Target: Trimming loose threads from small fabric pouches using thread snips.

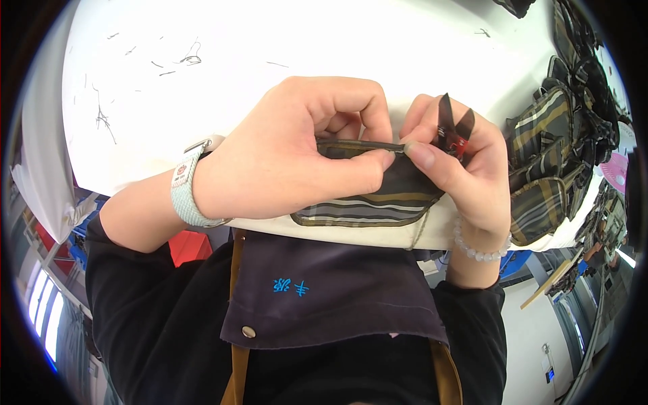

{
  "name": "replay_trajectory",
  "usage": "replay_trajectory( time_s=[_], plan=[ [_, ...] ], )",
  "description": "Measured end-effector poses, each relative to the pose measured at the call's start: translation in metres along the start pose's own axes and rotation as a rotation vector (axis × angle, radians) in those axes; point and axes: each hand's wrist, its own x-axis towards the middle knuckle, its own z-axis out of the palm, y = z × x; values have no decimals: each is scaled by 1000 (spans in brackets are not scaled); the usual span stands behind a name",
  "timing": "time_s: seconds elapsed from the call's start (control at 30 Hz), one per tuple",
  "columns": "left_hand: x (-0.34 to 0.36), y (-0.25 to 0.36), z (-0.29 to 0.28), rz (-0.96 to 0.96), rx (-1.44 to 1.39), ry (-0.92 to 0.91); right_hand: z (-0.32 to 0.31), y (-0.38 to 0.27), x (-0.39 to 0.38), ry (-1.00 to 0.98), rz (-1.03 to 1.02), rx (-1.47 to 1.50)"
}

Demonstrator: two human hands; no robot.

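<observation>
While I watch through the head camera, both hands meet over a striped pouch (370, 210) in dark cloth with olive, grey and pale bands, at the near edge of the white table (250, 34). Its long axis runs left to right, across my view, and its far edge is raised toward the fingertips. On that edge my left hand (287, 152) has thumb and index finger drawn nearly together around the narrow, piped-looking strip; the other fingers curl behind. My right hand (469, 179) closes thumb and index finger on the same strip just to the right, so the two pinches sit side by side with the strip between them. The left lies over more of the pouch; the right is nearer its right end.

Black thread snips with a red part (445, 120) sit in my right hand too, beside the pinch, blades parted and pointing away from me. Their handles are hidden by the fingers, so I cannot tell how firmly they are held.

My left hand covers the pouch's upper left part. I cannot make out whether the strip is a zipper or a bound seam, nor any loose thread at the fingertips.
</observation>
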Motion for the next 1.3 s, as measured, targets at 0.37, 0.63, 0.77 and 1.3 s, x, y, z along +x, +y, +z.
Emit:
replay_trajectory(
  time_s=[0.37,0.63,0.77,1.3],
  plan=[
    [-1,4,-2,-61,-39,-32,-3,6,0,-53,96,128],
    [0,8,0,-146,-108,-31,0,5,0,-46,42,90],
    [-1,8,-1,-124,-121,-34,2,6,0,-37,46,112],
    [1,6,-1,-125,-148,-24,2,3,-1,-22,32,68]
  ],
)
